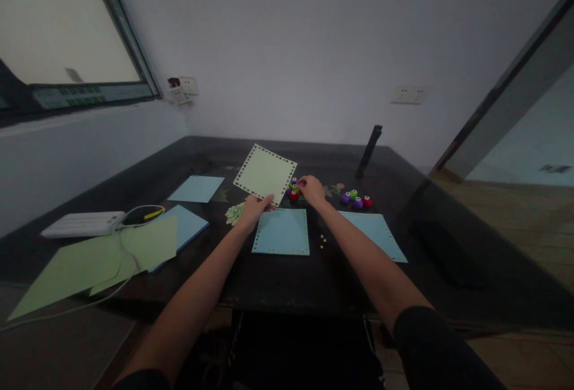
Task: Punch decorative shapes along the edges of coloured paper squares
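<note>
Left hand (256,207) pinches the pale green sheet (265,171) by its near corner; sheet is up off the bench (287,282), forward of that hand, roughly square, no clear long axis, turned askew. Right hand (311,188) is just right of it, fingers bunched at a colourful cluster (293,195); can't tell if pinching one. Dark bench: green sheets (147,243) left, blue sheet (282,234) middle, second cluster (356,200) right. Room: window (67,31) left, pale wall (287,49) behind.
</note>
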`<state>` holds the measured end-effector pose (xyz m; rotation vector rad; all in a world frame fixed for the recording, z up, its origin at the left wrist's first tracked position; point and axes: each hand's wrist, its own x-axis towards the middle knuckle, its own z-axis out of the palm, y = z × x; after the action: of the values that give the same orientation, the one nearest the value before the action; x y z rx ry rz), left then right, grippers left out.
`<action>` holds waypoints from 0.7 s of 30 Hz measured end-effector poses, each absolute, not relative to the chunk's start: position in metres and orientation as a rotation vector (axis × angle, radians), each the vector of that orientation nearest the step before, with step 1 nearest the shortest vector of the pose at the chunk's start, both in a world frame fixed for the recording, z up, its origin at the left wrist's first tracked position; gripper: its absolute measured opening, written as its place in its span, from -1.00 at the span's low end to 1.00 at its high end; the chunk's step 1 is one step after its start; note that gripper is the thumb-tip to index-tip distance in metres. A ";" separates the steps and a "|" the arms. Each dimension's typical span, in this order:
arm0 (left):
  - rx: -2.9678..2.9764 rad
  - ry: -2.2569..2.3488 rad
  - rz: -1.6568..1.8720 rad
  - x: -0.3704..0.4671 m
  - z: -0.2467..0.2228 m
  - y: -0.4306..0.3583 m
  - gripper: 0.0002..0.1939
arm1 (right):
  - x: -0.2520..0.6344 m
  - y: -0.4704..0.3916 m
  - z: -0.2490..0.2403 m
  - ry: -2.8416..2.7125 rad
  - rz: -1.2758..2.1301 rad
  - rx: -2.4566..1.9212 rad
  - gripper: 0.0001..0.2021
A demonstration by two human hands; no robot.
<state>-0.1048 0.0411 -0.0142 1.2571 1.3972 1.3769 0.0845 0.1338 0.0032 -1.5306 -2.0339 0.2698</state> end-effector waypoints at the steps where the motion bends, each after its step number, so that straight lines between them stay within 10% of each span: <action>1: 1.248 1.389 1.378 -0.103 -0.012 0.039 -0.71 | 0.082 0.136 0.003 -2.066 0.238 -1.546 -0.82; 21: 1.282 1.411 1.358 -0.095 -0.002 0.033 -0.78 | 0.078 0.141 0.006 -2.257 0.138 -1.551 -0.81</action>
<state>-0.0952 0.0331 -0.0022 1.2816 1.4105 1.3575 0.0779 0.1412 0.0057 -1.5511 -2.2570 0.1376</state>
